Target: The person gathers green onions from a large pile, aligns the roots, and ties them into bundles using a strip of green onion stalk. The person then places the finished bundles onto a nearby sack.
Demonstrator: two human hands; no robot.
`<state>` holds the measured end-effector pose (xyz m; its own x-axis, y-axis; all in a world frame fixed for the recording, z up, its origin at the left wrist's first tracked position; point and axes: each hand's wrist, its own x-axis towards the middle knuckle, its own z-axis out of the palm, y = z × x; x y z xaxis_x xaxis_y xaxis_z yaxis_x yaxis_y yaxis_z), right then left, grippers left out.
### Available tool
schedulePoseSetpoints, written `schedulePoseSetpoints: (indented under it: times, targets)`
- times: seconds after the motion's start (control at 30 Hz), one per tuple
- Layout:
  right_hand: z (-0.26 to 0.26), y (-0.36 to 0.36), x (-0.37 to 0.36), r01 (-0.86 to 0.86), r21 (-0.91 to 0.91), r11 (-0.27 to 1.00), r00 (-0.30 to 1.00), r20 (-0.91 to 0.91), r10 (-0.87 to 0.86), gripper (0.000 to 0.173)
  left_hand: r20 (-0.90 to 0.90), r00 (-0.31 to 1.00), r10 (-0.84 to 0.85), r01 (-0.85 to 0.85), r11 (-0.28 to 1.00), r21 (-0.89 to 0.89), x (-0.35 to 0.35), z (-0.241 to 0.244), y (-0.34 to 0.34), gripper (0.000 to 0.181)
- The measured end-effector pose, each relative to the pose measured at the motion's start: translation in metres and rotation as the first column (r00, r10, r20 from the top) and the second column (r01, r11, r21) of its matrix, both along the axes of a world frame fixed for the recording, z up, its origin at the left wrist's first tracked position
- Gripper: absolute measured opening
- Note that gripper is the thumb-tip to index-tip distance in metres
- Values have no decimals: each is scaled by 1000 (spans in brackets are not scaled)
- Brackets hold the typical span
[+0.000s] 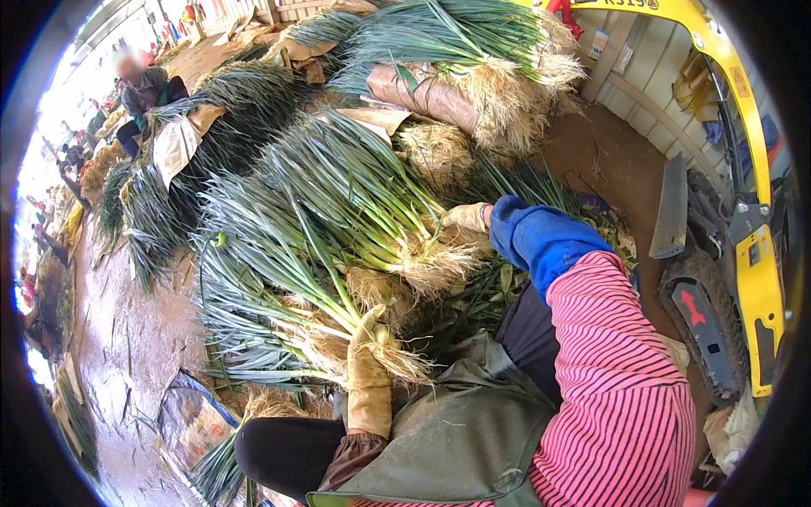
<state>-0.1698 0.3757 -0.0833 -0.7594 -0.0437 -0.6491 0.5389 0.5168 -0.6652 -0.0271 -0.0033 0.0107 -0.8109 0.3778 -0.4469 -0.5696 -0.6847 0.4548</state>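
Observation:
Wearing a tan glove, my left hand [367, 333] is closed around the pale lower stems of a few green onions [329, 295], whose roots hang to the right of the glove. Further up and right, my right hand [466, 217], in a pale glove with a blue sleeve cover, touches the root end of a bundle of green onions [355, 196]. Its fingers are partly hidden, so their grip is unclear. More onions [253, 329] lie left of my left hand, leaves pointing left.
A large onion pile [443, 44] lies at the top, beside a rolled brown sheet [421, 95]. A yellow tracked machine [757, 272] stands right. Another person [142, 89] sits at the upper left. Wet floor [127, 336] runs along the left.

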Motion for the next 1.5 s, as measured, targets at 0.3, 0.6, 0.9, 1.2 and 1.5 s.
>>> schedulePoseSetpoints:
  times: [0.3, 0.6, 0.9, 1.2, 1.5]
  targets:
    - [184, -22, -21, -60, -697, 715, 906, -338, -254, 53, 3, 1000, 14, -14, 1000, -3, -6, 0, 0, 29]
    - [190, -118, 31, -616, 566, 548, 631, -63, 774, 48, -18, 1000, 21, -21, 1000, 1, -2, 2, -2, 31]
    - [199, -132, 48, -263, 700, 664, 666, -366, 650, 45, -36, 999, 7, -6, 999, 40, 1, -5, -4, 34]
    - [152, -188, 73, -444, 737, 509, 655, -120, 746, 32, -52, 997, 60, -58, 998, 33, 3, 1, 1, 46]
    - [139, -213, 85, -389, 717, 579, 208, -544, 813, 18, 76, 984, 161, -155, 985, -75, 4, 16, 8, 31]
